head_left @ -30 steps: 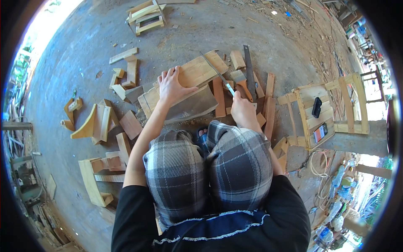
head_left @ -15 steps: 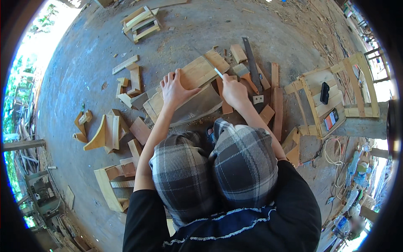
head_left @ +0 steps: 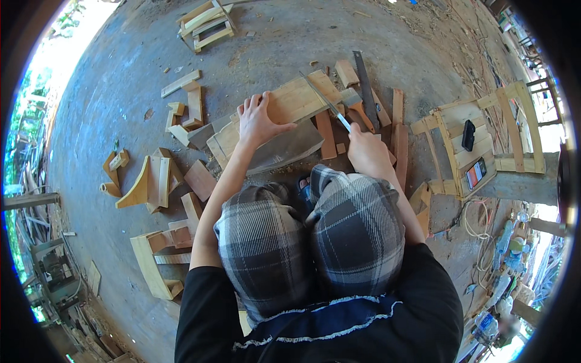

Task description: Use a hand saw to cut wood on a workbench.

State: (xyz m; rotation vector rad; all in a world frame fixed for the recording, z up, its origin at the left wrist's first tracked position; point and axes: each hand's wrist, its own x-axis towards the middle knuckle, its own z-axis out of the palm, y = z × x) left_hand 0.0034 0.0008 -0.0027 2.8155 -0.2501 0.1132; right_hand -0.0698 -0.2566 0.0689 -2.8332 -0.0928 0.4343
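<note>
A pale wooden board [head_left: 290, 91] lies across stacked boards and a grey piece [head_left: 281, 154] in front of my knees. My left hand [head_left: 257, 121] grips the board from above, fingers bent over its far side, thumb stretched rightward. My right hand [head_left: 363, 145] holds the pale handle of a long, narrow blade [head_left: 321, 94], which crosses the board near its right end. Just right of that are a paintbrush with an orange handle [head_left: 358, 115], a dark saw blade [head_left: 364, 85], a small block [head_left: 346, 72] and reddish offcuts [head_left: 398, 139].
Wooden pieces [head_left: 154, 181] are scattered on the concrete floor [head_left: 109, 121] to the left, with a small frame [head_left: 206, 27] farther forward. At right, a wooden frame [head_left: 514, 124] carries a phone [head_left: 475, 173] and a black object [head_left: 468, 135]. Cables [head_left: 478, 242] and bottles [head_left: 487, 327] lie lower right.
My right hand and the blade went forward along the board half a second ago and are now drawn back toward me. My left hand still holds the board.
</note>
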